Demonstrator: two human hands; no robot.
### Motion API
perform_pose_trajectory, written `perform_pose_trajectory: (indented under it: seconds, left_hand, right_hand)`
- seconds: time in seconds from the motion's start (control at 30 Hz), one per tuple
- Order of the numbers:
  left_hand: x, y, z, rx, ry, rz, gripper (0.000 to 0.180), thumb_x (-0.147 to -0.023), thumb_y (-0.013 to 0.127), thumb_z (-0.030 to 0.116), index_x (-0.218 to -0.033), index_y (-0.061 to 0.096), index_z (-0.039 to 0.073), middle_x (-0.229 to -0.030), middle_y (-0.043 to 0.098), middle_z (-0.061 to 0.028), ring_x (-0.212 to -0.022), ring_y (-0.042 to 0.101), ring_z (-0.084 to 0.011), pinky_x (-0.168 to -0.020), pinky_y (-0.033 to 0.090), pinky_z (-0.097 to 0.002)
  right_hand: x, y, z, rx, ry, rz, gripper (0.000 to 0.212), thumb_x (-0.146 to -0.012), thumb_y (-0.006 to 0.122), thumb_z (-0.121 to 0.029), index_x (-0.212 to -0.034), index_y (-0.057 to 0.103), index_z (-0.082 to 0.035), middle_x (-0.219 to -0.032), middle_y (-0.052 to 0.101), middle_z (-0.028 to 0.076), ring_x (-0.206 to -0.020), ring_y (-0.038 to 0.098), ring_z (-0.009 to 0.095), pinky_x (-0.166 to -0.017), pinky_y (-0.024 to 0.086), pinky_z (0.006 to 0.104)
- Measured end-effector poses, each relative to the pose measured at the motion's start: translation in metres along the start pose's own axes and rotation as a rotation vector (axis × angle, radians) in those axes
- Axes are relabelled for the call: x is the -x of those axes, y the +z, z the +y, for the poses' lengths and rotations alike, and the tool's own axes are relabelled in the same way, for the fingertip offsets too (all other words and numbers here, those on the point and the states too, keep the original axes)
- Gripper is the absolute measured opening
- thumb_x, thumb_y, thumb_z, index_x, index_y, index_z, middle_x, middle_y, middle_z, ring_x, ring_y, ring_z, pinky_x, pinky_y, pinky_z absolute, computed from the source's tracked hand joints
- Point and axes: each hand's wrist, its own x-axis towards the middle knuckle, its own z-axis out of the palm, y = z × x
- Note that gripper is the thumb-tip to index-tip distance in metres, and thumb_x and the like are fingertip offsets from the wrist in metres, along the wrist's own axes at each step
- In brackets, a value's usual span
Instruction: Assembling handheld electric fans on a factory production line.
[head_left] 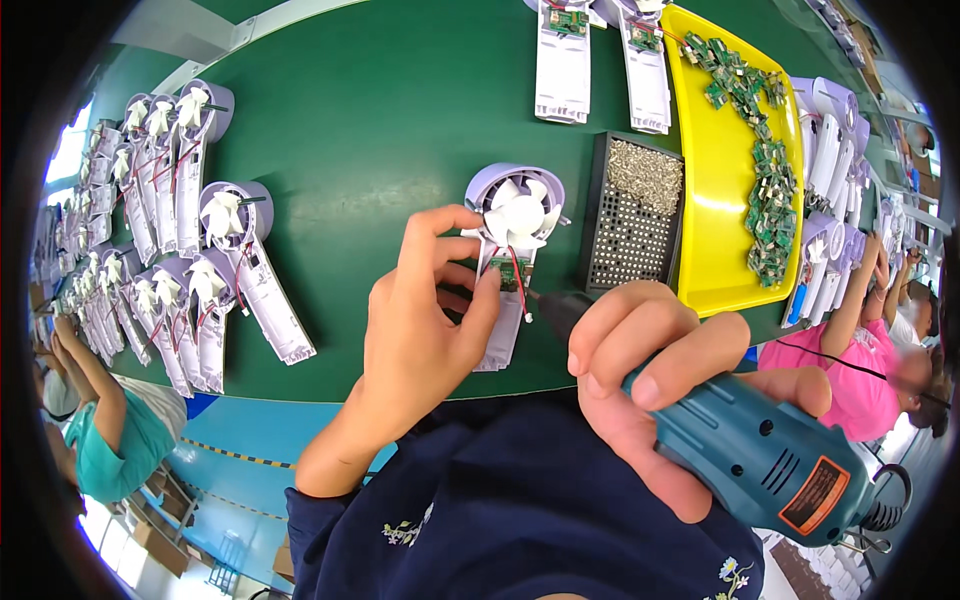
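On the green table lies an opened handheld fan (518,215) with a white propeller in a round lilac head. Its handle half points toward me and carries a small green circuit board (508,272) with red wires. My left hand (425,300) grips the fan from the left, thumb by the board and index finger up against the head. In my right hand (650,375) is a blue-green electric screwdriver (760,455). The driver's dark nose slants toward the board's right side; whether the tip touches a screw cannot be made out.
A black perforated tray (630,257) heaped with small screws stands right of the fan. Beyond it is a yellow tray (715,272) of circuit boards. More opened fans (265,290) lie at left, others at the far edge. Co-workers sit at both sides.
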Motion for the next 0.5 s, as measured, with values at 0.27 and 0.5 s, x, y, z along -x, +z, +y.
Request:
perform_pose_trajectory:
  seconds: [0.27,0.5]
  left_hand:
    - [-0.0024,-0.0024,-0.0085,0.116,-0.094,0.012,0.027,-0.090,0.066,-0.001,-0.112,0.049,0.001,-0.088,0.072,-0.0114,-0.066,0.070,-0.0163,-0.055,0.053,-0.0277]
    - [-0.0056,-0.0022,-0.0096,0.147,-0.127,0.007,0.024,-0.091,0.067,0.001,-0.109,0.050,0.001,-0.086,0.072,-0.0107,-0.064,0.068,-0.0141,-0.055,0.051,-0.0260]
  right_hand:
    - [0.0030,0.0003,-0.0005,-0.014,-0.008,0.002,0.092,-0.091,0.063,-0.058,-0.158,0.008,-0.027,-0.098,0.054,0.013,-0.053,0.052,0.022,-0.047,0.049,0.0346]
    - [0.0042,-0.0009,-0.0025,-0.012,0.007,-0.005,0.092,-0.091,0.064,-0.057,-0.158,0.007,-0.028,-0.100,0.055,0.014,-0.054,0.053,0.023,-0.047,0.050,0.0348]
